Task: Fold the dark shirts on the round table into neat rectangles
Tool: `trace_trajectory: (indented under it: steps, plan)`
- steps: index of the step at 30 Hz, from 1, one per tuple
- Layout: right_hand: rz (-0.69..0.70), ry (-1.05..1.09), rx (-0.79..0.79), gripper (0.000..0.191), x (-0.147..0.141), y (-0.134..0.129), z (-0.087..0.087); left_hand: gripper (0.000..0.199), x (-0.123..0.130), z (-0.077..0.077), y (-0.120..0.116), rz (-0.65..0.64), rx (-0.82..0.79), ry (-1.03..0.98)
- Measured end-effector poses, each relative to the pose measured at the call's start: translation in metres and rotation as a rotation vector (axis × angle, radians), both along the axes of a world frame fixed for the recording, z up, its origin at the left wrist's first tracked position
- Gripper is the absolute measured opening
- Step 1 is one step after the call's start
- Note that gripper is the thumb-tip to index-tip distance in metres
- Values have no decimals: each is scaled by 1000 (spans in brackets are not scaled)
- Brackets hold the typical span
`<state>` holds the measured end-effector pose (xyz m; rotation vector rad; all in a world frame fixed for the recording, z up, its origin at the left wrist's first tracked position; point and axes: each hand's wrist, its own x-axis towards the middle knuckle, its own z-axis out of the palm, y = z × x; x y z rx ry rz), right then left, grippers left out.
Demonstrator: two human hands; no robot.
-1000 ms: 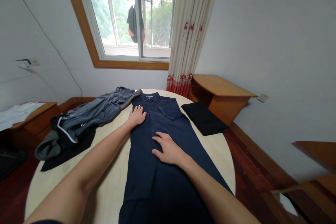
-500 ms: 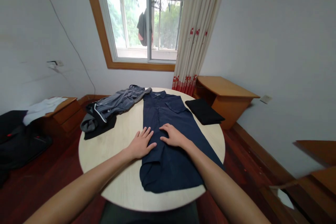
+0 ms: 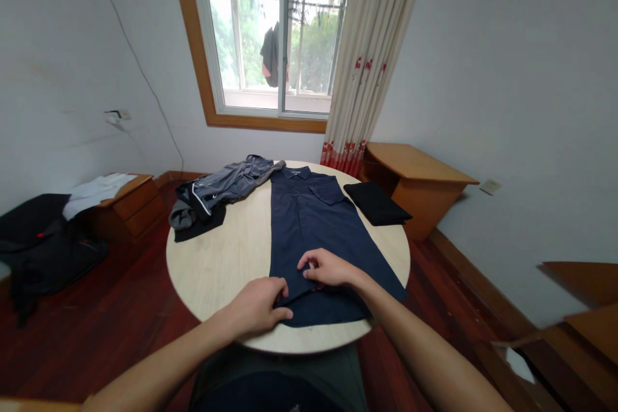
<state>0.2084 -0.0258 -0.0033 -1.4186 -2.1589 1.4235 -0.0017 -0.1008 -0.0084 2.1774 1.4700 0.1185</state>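
Note:
A navy blue shirt lies on the round pale table, its collar at the far side and its lower end toward me. At its lower left edge, my left hand has curled fingers and the thumb apart from them, over a raised fold of the cloth. My right hand is bent over the middle of the lower part, with thumb and forefinger close together on the cloth. Whether they pinch the fabric is partly hidden.
Rumpled grey and black clothes lie at the table's back left. A folded black cloth sits at its right. Beyond stand a wooden desk and a curtain.
Both hands have moved toward me, down the shirt. My left hand has gone from spread flat to curled, and the bunched lower left part of the shirt looks flatter. The view has shifted slightly.

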Motion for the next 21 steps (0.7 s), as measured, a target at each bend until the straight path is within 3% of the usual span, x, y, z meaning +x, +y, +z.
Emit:
trace_trajectory:
  steps: [4, 9, 12, 16, 21]
  plan:
    - [-132, 242, -107, 14, -10, -2, 2, 12, -8, 1, -1, 64, -33, -36]
    - [-217, 326, -219, 15, -18, -8, 14, 8, -16, 23, -8, 102, 104, 56]
    - [-180, 244, -250, 18, -16, -11, 18, 9, -13, 33, -17, 52, 139, 126]
    - [-61, 55, -274, 10, -12, -14, 12, 6, -4, 34, -25, -86, 28, 208]
    - [26, -97, -277, 15, -12, -18, 1, 12, -1, 37, 5, -164, -106, 136]
